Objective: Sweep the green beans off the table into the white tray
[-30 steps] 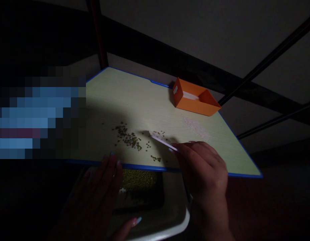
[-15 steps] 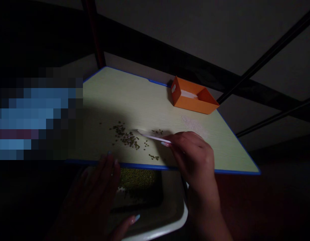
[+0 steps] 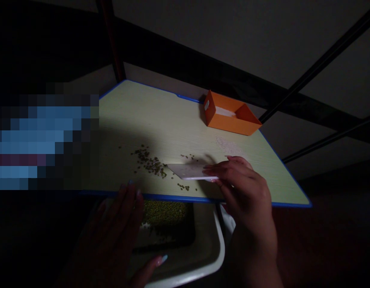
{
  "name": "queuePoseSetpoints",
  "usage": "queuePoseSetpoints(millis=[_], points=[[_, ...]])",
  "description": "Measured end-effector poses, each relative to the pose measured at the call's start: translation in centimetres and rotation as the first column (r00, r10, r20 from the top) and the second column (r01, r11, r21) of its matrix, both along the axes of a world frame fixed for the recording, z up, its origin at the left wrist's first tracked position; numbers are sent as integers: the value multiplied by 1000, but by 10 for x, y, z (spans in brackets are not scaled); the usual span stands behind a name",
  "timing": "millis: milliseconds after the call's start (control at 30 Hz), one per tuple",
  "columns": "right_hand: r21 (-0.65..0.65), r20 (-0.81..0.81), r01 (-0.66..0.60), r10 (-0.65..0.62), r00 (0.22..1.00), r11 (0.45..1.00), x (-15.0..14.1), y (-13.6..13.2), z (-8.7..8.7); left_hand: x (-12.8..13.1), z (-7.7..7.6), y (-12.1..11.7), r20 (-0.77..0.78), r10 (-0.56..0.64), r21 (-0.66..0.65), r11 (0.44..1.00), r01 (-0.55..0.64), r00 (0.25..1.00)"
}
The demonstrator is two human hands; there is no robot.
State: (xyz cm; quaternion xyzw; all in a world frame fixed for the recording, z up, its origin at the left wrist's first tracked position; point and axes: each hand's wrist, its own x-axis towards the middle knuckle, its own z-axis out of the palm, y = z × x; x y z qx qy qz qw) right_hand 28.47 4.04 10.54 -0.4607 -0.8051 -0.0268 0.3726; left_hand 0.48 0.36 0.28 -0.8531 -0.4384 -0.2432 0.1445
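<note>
1. Head view, beans: small green beans (image 3: 154,165) lie loosely heaped on the pale, blue-edged tabletop (image 3: 137,116), strays nearby. Pale grains (image 3: 226,145) form a separate patch, near the open orange box (image 3: 233,126). More green beans (image 3: 169,214) sit in the white-rimmed basin (image 3: 221,240) below. Sorting looks partial; heap and strays remain.
2. Head view, hands: right hand (image 3: 247,188) clamped on a flat white card (image 3: 192,172), tip at heap's edge. Left hand (image 3: 115,224) by the near edge, thumb apart from fingers.
</note>
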Motion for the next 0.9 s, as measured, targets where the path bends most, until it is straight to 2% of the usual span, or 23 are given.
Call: queuePoseSetpoints(millis=[233,500,767,900], points=[[-14,-4,-21,21,1000,1000,8,-5,-1,-1,4,2,-19,-35,16,999,36,999],[43,-33,-4,5,999,999,0,4,-6,2,4,-1,10,4,-21,1000,-4,1000],[12,-41,-17,17,999,1000,-2,9,-4,-1,-1,-4,12,44,-50,998,-43,999],[-8,-74,-48,47,996,999,1,8,-4,-2,-1,-2,-5,19,-33,999,-19,1000]])
